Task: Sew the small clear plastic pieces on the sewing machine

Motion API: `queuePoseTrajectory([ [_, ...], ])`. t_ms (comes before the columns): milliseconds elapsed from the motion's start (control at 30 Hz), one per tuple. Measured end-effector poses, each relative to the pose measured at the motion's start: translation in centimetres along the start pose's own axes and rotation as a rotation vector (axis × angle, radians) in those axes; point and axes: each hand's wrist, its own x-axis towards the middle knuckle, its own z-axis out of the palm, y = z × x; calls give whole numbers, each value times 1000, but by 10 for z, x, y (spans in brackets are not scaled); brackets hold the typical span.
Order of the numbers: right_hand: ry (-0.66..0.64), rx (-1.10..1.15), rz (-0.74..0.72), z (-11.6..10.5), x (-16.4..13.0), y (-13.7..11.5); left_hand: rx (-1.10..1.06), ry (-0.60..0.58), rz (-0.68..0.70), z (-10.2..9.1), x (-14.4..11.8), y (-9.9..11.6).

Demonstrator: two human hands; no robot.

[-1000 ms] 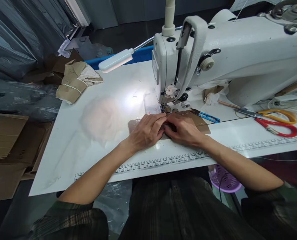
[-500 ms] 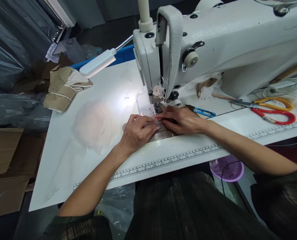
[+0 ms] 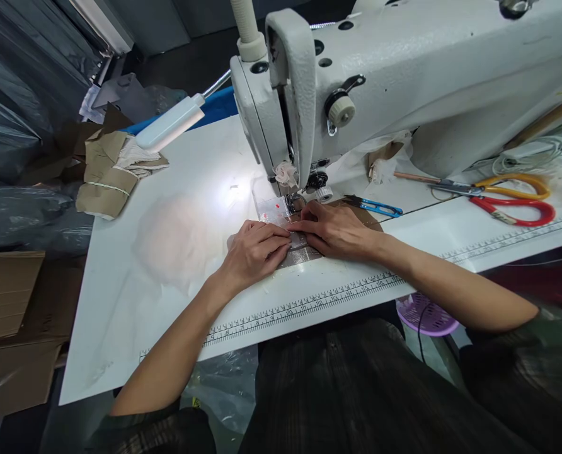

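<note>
A brown fabric piece (image 3: 304,253) lies flat on the white sewing table (image 3: 177,189), right in front of the presser foot (image 3: 294,203) of a white industrial sewing machine (image 3: 404,82). My left hand (image 3: 255,251) presses down on the piece's left part, fingers pointing at the needle area. My right hand (image 3: 335,230) lies on its right part, fingertips pinching the edge just before the foot. The two hands almost touch. Most of the fabric is hidden under them.
Blue thread snips (image 3: 375,205) lie right of the foot. Red and yellow scissors (image 3: 512,202) rest farther right. A bundle of brown pieces (image 3: 108,173) sits at the table's far left, under a gooseneck lamp (image 3: 170,123). A ruler strip (image 3: 309,306) runs along the near edge. A purple basket (image 3: 425,314) stands below.
Both hands slid the fabric piece forward to the presser foot. My head moved closer and to the right, so the machine looms larger.
</note>
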Motion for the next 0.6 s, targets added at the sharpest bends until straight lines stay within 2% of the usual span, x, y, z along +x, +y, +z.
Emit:
queuePoseTrajectory([
  [333, 26, 68, -20, -1, -4, 2, 259, -13, 144, -3, 1, 3],
  [467, 20, 32, -12, 0, -3, 0, 268, -64, 179, -2, -2, 0],
  [600, 29, 63, 3, 0, -5, -1, 217, -55, 155, 0, -4, -1],
])
